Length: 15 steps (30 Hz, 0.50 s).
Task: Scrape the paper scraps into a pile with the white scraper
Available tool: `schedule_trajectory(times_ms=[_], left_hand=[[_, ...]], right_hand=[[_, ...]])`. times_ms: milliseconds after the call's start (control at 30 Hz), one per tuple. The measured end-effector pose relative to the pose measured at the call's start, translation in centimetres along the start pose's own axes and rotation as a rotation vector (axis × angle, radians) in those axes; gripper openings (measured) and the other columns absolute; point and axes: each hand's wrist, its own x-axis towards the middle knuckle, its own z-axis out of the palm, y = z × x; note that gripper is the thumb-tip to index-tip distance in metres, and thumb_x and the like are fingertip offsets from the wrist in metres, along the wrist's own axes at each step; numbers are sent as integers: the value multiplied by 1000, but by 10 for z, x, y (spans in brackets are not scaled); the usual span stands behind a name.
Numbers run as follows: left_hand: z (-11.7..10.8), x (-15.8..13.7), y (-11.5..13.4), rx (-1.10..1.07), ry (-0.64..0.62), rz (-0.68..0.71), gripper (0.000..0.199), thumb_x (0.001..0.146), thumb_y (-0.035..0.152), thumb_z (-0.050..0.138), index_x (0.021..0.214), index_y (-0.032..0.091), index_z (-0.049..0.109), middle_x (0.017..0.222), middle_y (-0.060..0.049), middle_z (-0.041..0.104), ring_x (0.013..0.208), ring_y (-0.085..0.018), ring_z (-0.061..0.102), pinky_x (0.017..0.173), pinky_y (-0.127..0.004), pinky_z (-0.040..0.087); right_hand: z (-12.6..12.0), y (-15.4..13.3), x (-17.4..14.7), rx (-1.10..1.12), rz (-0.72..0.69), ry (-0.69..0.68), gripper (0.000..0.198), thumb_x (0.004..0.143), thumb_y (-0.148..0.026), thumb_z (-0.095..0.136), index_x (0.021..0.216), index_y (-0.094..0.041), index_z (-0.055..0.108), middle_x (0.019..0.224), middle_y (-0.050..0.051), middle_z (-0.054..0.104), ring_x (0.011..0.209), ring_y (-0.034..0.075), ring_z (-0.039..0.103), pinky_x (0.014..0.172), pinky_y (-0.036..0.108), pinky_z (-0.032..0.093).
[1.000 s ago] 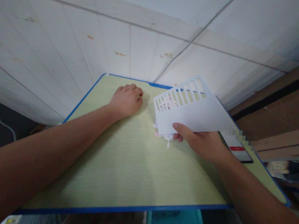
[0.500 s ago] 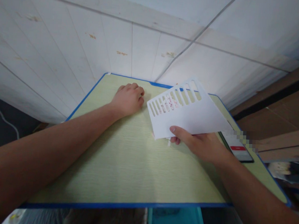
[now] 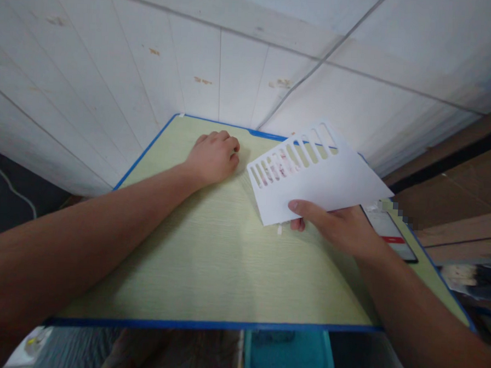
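Observation:
My right hand (image 3: pixel 342 225) grips a white slotted sheet (image 3: pixel 328 183) by its near edge, thumb on top and fingers underneath. A row of long cut-out slots runs along the sheet's far left side, growing longer toward the right. Through some slots a pinkish-red pattern shows; what it belongs to I cannot make out. The sheet is held tilted above the pale table. My left hand (image 3: pixel 214 156) rests on the tabletop left of the sheet, apart from it, with fingers curled in. Nothing shows in that hand, though its palm is hidden.
The pale green table (image 3: pixel 208 270) has a blue rim and stands against a white panelled wall (image 3: pixel 198 55). A phone or tablet (image 3: pixel 402 247) lies at the right, partly behind my right hand. A grey cable (image 3: pixel 309 75) runs down the wall. Below the front edge is a teal bin (image 3: pixel 289 356).
My right hand and the white slotted sheet have shifted slightly right, and the sheet is tilted a little differently. The camera view has moved a bit. My left hand stays on the table.

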Motion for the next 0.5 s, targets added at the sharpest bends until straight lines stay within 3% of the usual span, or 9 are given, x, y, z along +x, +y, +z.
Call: schedule_trajectory(times_ms=[100, 267, 500], left_hand=[[2, 1, -1, 1, 13, 7, 46, 109, 31, 59, 142, 26, 90, 148, -20, 83, 144, -45, 72, 131, -68, 55], [6, 3, -3, -3, 18, 5, 46, 110, 32, 57, 143, 27, 89, 148, -19, 82, 146, -45, 71, 131, -67, 54], [-6, 0, 6, 4, -40, -17, 46, 114, 30, 56, 147, 24, 87, 159, -18, 80, 154, -45, 69, 136, -66, 51]], right_hand=[[1, 0, 1, -31, -22, 28, 52, 105, -57, 86, 63, -32, 71, 69, 6, 81, 71, 29, 81, 82, 45, 74], [-3, 1, 1, -45, -26, -6, 50, 104, -58, 89, 65, -31, 73, 67, 5, 81, 69, 29, 80, 78, 43, 74], [-17, -11, -11, 76, 67, -397, 37, 102, -52, 95, 76, -29, 83, 71, 2, 86, 67, 25, 84, 66, 34, 71]])
